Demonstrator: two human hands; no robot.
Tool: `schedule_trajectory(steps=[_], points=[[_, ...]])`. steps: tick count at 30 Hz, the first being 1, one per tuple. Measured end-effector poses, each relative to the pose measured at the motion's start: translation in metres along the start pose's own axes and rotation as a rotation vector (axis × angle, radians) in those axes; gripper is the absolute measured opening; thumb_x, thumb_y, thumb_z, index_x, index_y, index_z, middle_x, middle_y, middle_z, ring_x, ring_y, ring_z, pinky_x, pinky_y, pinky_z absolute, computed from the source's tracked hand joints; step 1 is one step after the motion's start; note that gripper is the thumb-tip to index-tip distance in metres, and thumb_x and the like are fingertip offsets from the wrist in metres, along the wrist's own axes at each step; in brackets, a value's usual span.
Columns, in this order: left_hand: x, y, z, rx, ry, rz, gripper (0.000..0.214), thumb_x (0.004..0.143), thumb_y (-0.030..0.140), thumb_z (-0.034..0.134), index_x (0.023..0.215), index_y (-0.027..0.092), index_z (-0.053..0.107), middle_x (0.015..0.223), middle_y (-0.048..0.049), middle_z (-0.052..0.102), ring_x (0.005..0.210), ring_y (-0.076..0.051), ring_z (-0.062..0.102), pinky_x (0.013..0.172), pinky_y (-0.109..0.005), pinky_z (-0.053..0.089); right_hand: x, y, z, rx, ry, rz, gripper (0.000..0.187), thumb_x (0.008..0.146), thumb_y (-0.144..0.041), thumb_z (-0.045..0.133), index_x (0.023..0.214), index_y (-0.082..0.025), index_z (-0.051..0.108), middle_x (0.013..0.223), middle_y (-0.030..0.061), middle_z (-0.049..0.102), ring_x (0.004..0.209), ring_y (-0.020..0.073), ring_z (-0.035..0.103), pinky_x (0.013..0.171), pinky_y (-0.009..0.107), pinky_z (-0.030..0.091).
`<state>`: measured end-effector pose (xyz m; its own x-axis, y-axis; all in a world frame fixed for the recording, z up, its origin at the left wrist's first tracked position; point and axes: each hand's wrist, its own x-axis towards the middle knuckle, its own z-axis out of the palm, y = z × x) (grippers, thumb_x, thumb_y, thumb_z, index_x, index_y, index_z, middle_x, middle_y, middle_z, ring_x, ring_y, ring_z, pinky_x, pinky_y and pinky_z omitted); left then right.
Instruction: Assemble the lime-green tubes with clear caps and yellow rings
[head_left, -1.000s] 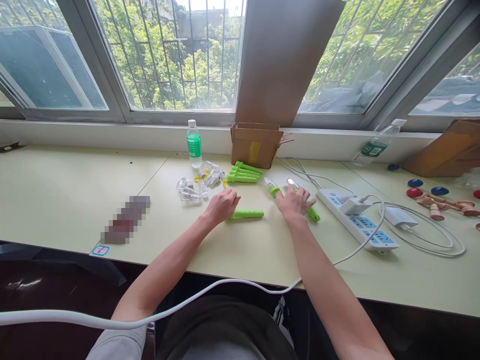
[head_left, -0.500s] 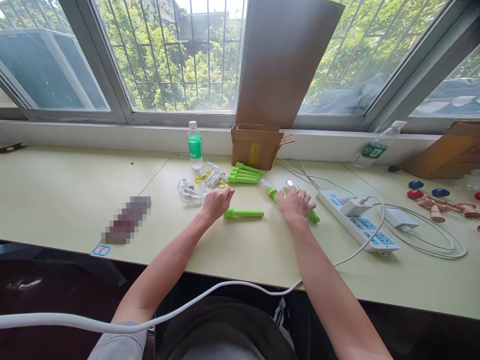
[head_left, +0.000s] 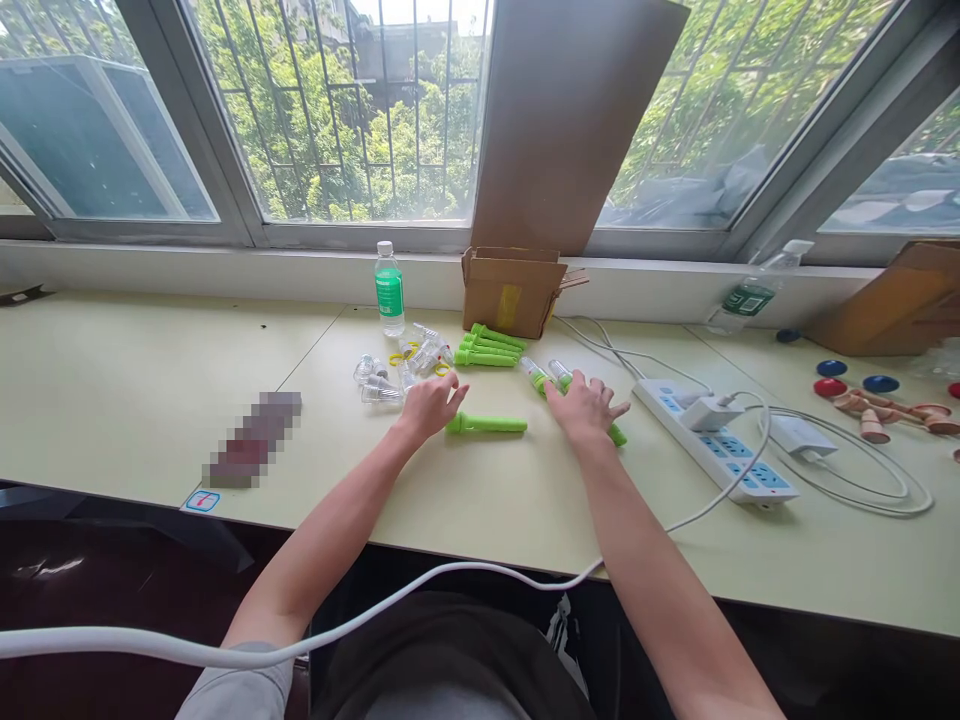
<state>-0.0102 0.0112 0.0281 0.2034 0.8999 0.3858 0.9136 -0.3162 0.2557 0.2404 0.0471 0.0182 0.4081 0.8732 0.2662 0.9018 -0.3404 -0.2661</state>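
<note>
My left hand (head_left: 430, 406) hovers loosely curled, thumb and index finger apart, with nothing visible in it. It is beside a heap of clear plastic caps (head_left: 381, 392), some with yellow rings. Just right of it, a green plastic tube (head_left: 489, 425) with a wider left end lies flat. My right hand (head_left: 586, 406) rests spread over a clear-tipped green tube (head_left: 616, 436), whose middle it hides. A second clear-tipped green tube (head_left: 534, 374) lies alongside, partly under my thumb. Behind them, several green tubes (head_left: 487, 350) form a row.
A water bottle (head_left: 389, 290) and a cardboard box (head_left: 510, 295) stand at the back. To the right lie a white power strip (head_left: 720, 445) with cables and a charger (head_left: 801, 438). Wooden toys (head_left: 892, 412) with coloured balls are farther right. A white cable (head_left: 465, 567) crosses in front of me.
The clear-tipped tube under my right hand has shifted left, closer to its neighbour, and the hand moved slightly with it. My left hand's fingers have opened from a closed pinch.
</note>
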Motion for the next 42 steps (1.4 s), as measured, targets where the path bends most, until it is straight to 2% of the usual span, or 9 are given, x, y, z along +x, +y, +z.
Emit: schedule_trajectory(steps=[6,11,27,33,38,42], points=[[0.0,0.0,0.002,-0.004,-0.005,0.005,0.037,0.093,0.047,0.031,0.097,0.02,0.056,0.08,-0.0042,0.065,0.069,-0.018,0.061,0.059,-0.026,0.036,0.0,0.0,0.001,-0.01,-0.035,-0.013,0.059,0.083,-0.058,0.038,0.124,-0.017,0.049,0.119,0.0192,0.048,0.116,0.0356,0.037,0.095,0.064,0.015],[0.0,-0.001,0.004,0.0,0.003,0.014,0.033,0.093,0.045,0.034,0.097,0.02,0.056,0.081,-0.004,0.065,0.07,-0.018,0.06,0.058,-0.026,0.036,0.001,0.001,0.005,-0.022,-0.025,-0.005,0.055,0.082,-0.058,0.042,0.12,-0.019,0.052,0.116,0.0164,0.05,0.113,0.0337,0.041,0.094,0.062,0.018],[0.001,-0.004,0.004,-0.024,-0.022,-0.001,0.028,0.092,0.041,0.037,0.097,0.02,0.055,0.079,-0.0031,0.064,0.071,-0.017,0.06,0.057,-0.026,0.035,0.002,0.002,0.006,-0.022,0.019,-0.014,0.049,0.084,-0.052,0.042,0.117,-0.018,0.055,0.115,0.0167,0.051,0.111,0.0334,0.041,0.094,0.057,0.02],[0.002,-0.005,0.005,-0.038,-0.015,-0.003,0.027,0.092,0.04,0.038,0.096,0.02,0.055,0.08,-0.0034,0.064,0.071,-0.016,0.059,0.058,-0.026,0.036,0.003,0.002,0.006,0.005,0.062,-0.083,0.045,0.087,-0.046,0.039,0.121,-0.02,0.054,0.123,0.0159,0.047,0.114,0.0323,0.038,0.095,0.058,0.017],[0.003,-0.009,0.006,-0.076,0.029,0.021,0.024,0.093,0.033,0.036,0.097,0.019,0.055,0.092,-0.0059,0.063,0.081,-0.017,0.059,0.063,-0.027,0.041,0.004,0.003,0.007,0.03,0.085,-0.082,0.044,0.086,-0.044,0.042,0.119,-0.021,0.057,0.123,0.0151,0.048,0.114,0.0316,0.038,0.097,0.058,0.016],[0.007,-0.018,0.008,-0.13,0.047,0.092,0.023,0.091,0.021,0.035,0.107,0.02,0.052,0.108,-0.0071,0.059,0.1,-0.019,0.055,0.073,-0.029,0.046,0.004,0.003,0.008,0.074,0.141,-0.107,0.043,0.085,-0.043,0.042,0.117,-0.02,0.059,0.121,0.0149,0.051,0.114,0.0311,0.039,0.098,0.058,0.016]])
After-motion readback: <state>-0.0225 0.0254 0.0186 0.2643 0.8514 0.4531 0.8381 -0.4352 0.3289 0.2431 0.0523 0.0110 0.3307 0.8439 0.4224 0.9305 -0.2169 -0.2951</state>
